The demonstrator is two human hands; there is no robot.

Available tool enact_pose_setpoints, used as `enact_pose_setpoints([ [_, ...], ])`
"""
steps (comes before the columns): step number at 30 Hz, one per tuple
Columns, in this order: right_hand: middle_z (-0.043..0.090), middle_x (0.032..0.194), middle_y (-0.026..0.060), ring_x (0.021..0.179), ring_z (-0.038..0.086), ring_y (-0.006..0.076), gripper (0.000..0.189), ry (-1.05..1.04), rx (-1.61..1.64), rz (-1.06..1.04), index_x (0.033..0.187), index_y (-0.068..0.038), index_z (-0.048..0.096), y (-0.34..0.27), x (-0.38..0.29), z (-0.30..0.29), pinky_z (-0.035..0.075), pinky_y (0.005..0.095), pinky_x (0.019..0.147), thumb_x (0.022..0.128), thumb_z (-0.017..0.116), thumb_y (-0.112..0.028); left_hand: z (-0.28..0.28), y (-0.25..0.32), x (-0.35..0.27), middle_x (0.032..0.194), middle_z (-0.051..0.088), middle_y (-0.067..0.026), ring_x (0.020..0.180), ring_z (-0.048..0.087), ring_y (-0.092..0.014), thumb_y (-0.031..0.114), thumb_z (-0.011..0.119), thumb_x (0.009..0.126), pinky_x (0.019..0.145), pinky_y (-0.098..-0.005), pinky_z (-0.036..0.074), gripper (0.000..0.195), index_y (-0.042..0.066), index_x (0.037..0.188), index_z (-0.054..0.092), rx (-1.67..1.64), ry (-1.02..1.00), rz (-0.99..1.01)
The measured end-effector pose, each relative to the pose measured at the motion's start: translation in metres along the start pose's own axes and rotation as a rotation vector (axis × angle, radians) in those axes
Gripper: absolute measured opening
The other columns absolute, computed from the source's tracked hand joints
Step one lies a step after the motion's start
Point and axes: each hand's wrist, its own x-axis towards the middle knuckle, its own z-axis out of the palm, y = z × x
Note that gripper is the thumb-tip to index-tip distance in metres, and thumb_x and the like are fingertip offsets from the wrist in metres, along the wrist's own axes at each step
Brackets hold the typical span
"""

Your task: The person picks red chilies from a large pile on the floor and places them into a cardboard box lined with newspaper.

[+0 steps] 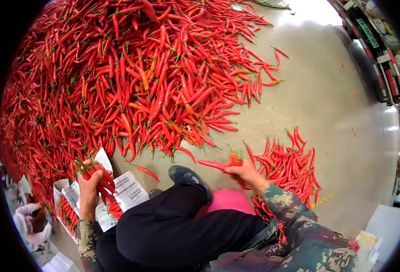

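Note:
My left hand (89, 185) grips a small bunch of red chili peppers (105, 183), their green stems pointing up and away. It hovers over a box lined with printed paper (132, 190), where more red chilies (114, 209) lie partly hidden by my wrist and knee. On the other side, my right hand (247, 171) is closed around several chili peppers (213, 165). One of these sticks out to the left, and an orange-red one stands up from the fingers. A smaller chili pile (288, 166) lies on the floor just right of that hand.
A large heap of red chilies (135, 74) spreads across the floor ahead and left. One loose chili (148, 173) lies near my shoe (189, 178). A pink object (229, 202) shows beside my leg. Another person (30, 221) sits at far left. A loaded truck (378, 51) stands at upper right.

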Motion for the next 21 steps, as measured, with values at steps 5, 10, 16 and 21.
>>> enact_pose_setpoints([
  [5, 0.071, 0.09, 0.0165, 0.085, 0.069, 0.0369, 0.034, 0.26, -1.425, 0.007, 0.104, -0.015, 0.072, 0.062, -0.022, -0.109, 0.053, 0.0505, 0.072, 0.081, 0.071, -0.039, -0.015, -0.006, -0.011, 0.098, 0.064, -0.0104, 0.082, 0.07, -0.024, 0.011, 0.068, 0.086, 0.071, -0.039, 0.061, 0.032, 0.005, 0.112, 0.051, -0.117, 0.101, -0.079],
  [10, 0.071, 0.092, 0.0177, 0.086, 0.068, 0.0383, 0.032, 0.207, -1.168, -0.369, 0.105, -0.012, 0.07, 0.071, 0.05, -0.035, 0.054, 0.0499, 0.074, 0.078, 0.072, -0.029, -0.027, -0.087, -0.008, 0.096, 0.066, -0.0115, 0.078, 0.069, -0.025, 0.013, 0.071, 0.086, 0.069, -0.0375, 0.06, 0.032, 0.005, 0.111, 0.053, -0.312, 0.223, -0.242],
  [16, 0.067, 0.084, 0.0192, 0.082, 0.065, 0.0424, 0.031, 0.197, -1.149, -0.668, 0.096, -0.007, 0.065, 0.059, 0.189, 0.115, 0.052, 0.0495, 0.072, 0.078, 0.075, -0.03, -0.009, -0.235, 0.021, 0.073, 0.064, -0.0068, 0.059, 0.063, -0.02, 0.004, 0.072, 0.084, 0.054, -0.0343, 0.054, 0.014, 0.006, 0.091, 0.06, -0.517, 0.423, -0.405],
  [21, 0.07, 0.092, 0.0172, 0.088, 0.067, 0.0397, 0.031, 0.156, -1.23, -0.454, 0.098, -0.008, 0.066, 0.068, 0.232, 0.133, 0.053, 0.047, 0.073, 0.076, 0.077, -0.027, 0.015, -0.312, 0.064, 0.075, 0.065, -0.006, 0.062, 0.061, -0.017, 0.005, 0.074, 0.08, 0.058, -0.0335, 0.051, 0.015, 0.005, 0.084, 0.059, -0.297, 0.545, -0.44],
])
